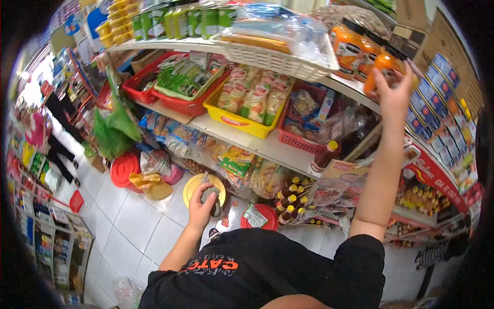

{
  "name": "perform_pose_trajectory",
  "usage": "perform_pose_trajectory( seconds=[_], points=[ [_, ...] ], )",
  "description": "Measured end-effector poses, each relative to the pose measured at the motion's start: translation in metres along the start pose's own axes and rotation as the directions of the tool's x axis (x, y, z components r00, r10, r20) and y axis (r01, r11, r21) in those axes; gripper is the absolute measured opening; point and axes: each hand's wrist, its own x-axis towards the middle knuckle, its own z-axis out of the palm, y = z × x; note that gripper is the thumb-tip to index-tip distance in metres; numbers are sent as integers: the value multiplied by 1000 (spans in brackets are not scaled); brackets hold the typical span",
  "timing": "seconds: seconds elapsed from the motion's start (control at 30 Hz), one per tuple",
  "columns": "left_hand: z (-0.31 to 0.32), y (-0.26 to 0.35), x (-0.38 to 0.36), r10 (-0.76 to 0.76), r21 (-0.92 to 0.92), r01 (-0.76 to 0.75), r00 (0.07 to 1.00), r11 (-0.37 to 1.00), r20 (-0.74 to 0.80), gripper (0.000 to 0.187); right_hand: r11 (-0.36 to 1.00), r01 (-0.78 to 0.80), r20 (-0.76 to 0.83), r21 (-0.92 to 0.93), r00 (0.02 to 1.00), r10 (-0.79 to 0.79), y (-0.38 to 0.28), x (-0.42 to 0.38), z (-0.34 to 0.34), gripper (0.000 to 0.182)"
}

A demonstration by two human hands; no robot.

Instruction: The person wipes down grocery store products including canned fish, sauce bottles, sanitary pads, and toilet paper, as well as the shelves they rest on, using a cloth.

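My right hand (395, 92) reaches up to the white top shelf, its fingers closed round an orange jar (385, 63) with a dark lid. Beside that jar stand more orange jars (346, 49) with black lids and dark labels. Low in front of my body, my left hand (199, 207) is closed on a crumpled grey cloth (209, 193). Below the cloth is a round yellow lid (191, 186), partly hidden by the hand.
A white plastic basket (288, 63) of packets sits left of the jars. On the shelf below are a yellow basket (242, 125) and red baskets (191, 106). Sauce bottles (288, 198) and a red lid (268, 215) are low down. People (59, 116) stand far left.
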Motion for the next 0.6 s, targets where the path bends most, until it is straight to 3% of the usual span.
perform_pose_trajectory(
  seconds=[0.03, 0.07, 0.13, 0.23, 0.3, 0.37, 0.47, 0.57, 0.6],
  points=[
    [2, 0, -1, -27, -33, 27, 1000, 999, -11, 27, 991, -38, 54, 125, 998, 32, 2, -2, 0, 73],
    [5, 1, -2, -54, -65, 53, 998, 996, -14, 27, 990, -39, 108, 135, 994, 24, 15, 2, 0, 72],
    [7, -1, -3, -52, -75, 51, 999, 996, -4, 27, 998, 13, 30, -63, 1000, -11, 22, 1, 1, 77],
    [10, -5, -2, -19, -42, 19, 1000, 999, 12, 27, 862, 248, -2, -442, 961, -277, 17, -2, -7, 81],
    [8, -6, -2, 9, 0, -9, 1000, 1000, 9, 27, 866, 180, 45, -466, 983, -180, 10, -3, -19, 82],
    [8, -5, -2, 33, 41, -33, 999, 999, -10, 26, 884, 171, -19, -435, 980, -199, 21, 5, -30, 74],
    [7, -11, -1, 8, -37, -8, 1000, 999, 9, 26, 903, 200, -103, -380, 961, -257, 43, 25, -40, 61],
    [8, -15, 0, 6, -23, -5, 999, 1000, 40, 26, 847, 161, -82, -506, 969, -233, 54, 35, -30, 60],
    [8, -15, 0, 11, 1, -11, 998, 1000, 57, 26, 905, 8, 22, -425, 1000, 2, 47, 37, -30, 61]
  ],
)
